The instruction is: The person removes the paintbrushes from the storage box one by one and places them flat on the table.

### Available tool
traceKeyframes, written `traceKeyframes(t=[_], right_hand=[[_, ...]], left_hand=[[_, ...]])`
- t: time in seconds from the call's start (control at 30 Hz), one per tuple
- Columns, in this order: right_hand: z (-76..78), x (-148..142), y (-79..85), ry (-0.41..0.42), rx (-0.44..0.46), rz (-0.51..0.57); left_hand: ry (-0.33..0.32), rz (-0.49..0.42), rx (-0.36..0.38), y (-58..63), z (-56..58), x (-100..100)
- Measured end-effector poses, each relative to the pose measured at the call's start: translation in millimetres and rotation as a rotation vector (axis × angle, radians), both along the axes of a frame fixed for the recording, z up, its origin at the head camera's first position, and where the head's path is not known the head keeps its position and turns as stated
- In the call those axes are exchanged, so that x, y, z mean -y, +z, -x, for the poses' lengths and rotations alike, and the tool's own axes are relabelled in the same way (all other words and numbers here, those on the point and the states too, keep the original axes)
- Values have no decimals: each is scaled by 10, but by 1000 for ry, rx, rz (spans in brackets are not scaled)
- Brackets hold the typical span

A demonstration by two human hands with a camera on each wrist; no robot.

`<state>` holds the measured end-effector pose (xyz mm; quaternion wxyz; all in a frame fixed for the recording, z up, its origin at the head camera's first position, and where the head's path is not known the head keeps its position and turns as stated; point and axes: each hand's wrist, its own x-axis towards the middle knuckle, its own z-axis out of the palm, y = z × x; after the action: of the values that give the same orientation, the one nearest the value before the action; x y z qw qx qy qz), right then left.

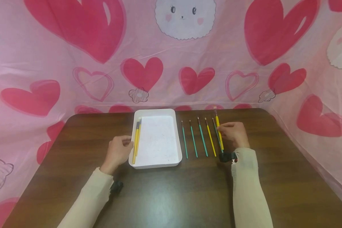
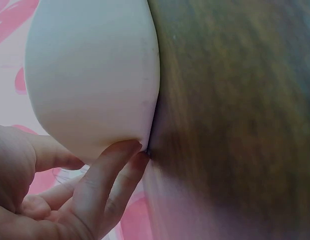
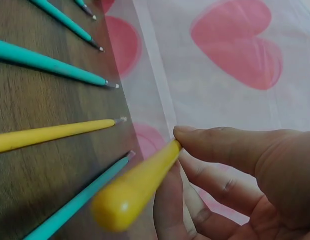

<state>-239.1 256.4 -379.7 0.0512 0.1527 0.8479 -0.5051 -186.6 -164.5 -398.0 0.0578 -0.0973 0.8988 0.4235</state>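
Note:
A white tray [image 1: 158, 161] lies on the table, and my left hand [image 1: 119, 152] pinches its left side. In the left wrist view the thumb reaches over the rim while the fingers [image 2: 97, 187] press the outer wall near its base. Two yellow paintbrushes [image 1: 136, 142] lie side by side along the tray's left inner edge. My right hand [image 1: 233, 133] pinches a yellow paintbrush [image 1: 218, 129] by its handle, bristles pointing away. The right wrist view shows the rounded handle end [image 3: 114, 205] tipped toward the camera, above a green paintbrush [image 3: 79, 200].
Right of the tray, several paintbrushes lie in a row, including a green one [image 1: 185, 142] nearest the tray and a yellow one [image 1: 211, 139]. The brown wooden table [image 1: 165, 199] ends at a pink heart-patterned cloth [image 1: 171, 72] behind and at the sides.

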Motion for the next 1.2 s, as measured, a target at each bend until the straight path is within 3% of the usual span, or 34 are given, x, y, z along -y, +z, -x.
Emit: traceKeyframes(t=[0.5,1.03,1.2], right_hand=[[31,-146,-118,-48,7,-7],[81,-272,-218,-83,45,-129],[86,-281,-254,-71,25,-246]], left_hand=[[-2,-3,1,-4,-5,4],[-3,3,-1,-8,8,-2],[3,1,3,-7,5,-4]])
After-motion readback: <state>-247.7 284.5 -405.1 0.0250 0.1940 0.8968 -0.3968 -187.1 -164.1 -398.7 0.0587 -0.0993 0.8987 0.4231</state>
